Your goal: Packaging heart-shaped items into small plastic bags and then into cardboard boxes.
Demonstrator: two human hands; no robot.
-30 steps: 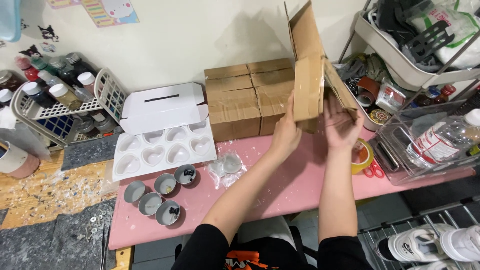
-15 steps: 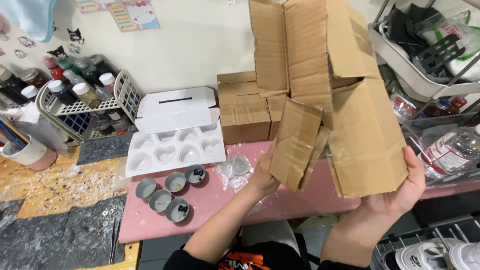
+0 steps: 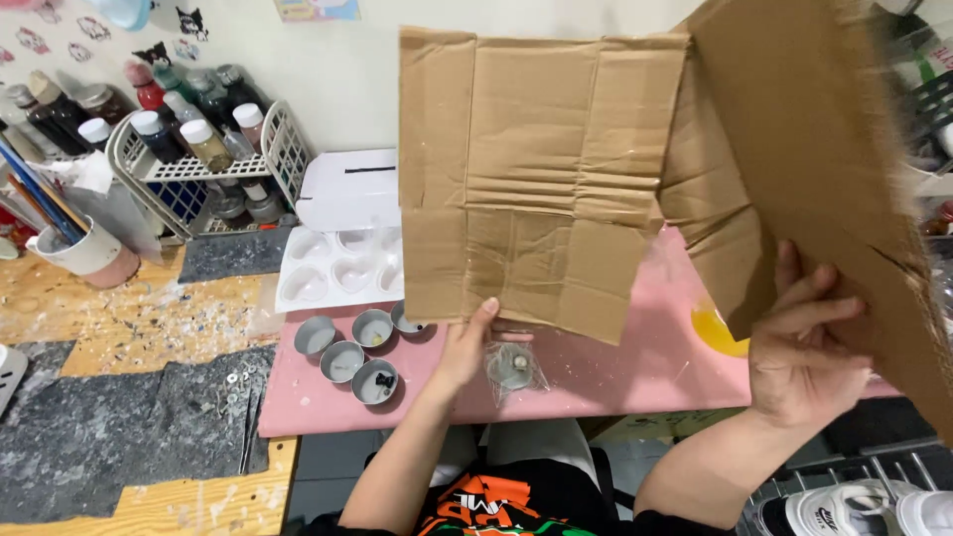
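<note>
The cardboard box (image 3: 556,179) is opened out nearly flat and held up over the pink worktop (image 3: 615,372), its flaps spread; whether anything is left to unfold I cannot tell. The left hand (image 3: 465,347) pinches its lower edge, and the right hand (image 3: 809,352) has a closed grip on the big right panel. Below sit small grey cups (image 3: 359,352), a white heart-shaped mould tray (image 3: 333,273) and a rack of bottles (image 3: 189,149), partly hidden by the box

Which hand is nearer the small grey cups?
Left. The left hand grips the cardboard box just right of the grey cups; the right hand is far right.
</note>
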